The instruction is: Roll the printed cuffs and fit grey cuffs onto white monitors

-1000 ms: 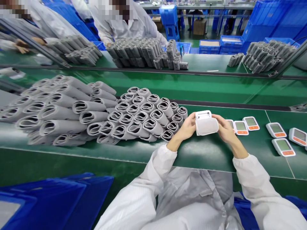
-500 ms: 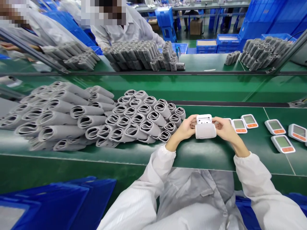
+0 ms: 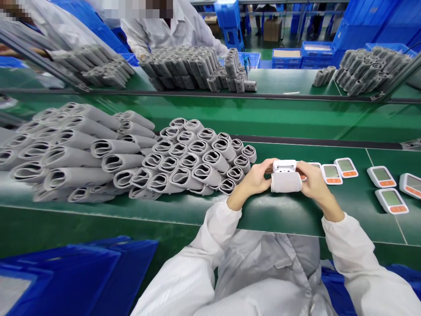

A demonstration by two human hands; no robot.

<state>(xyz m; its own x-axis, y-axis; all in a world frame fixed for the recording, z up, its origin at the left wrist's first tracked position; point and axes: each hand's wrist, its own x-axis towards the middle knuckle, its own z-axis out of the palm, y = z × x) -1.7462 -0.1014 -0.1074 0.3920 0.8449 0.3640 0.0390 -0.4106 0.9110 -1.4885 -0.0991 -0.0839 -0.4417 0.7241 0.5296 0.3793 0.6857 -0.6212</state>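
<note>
Between my two hands is a wrist blood pressure monitor: a white case (image 3: 284,165) with a grey rolled cuff (image 3: 286,182) on its near side. My left hand (image 3: 259,177) grips its left end with thumb and fingers closed. On the opposite end, my right hand (image 3: 311,179) is closed too, its fingers partly hidden behind the monitor. Just right of my right hand lie several white monitors with grey screens and orange buttons, one of them a monitor (image 3: 332,174) lying flat. To the left rises a large pile of rolled grey cuffs (image 3: 189,160).
More monitors (image 3: 391,200) lie farther right on the green bench (image 3: 256,215). Beyond a low green divider, rolled cuffs (image 3: 184,66) are stacked on the far bench, where a co-worker in a white coat (image 3: 184,26) stands. Blue plastic sheets (image 3: 98,267) are at lower left.
My hands and the monitor appear slightly farther right, while the whole view has shifted a little. Both hands keep their hold, and the piles look unchanged.
</note>
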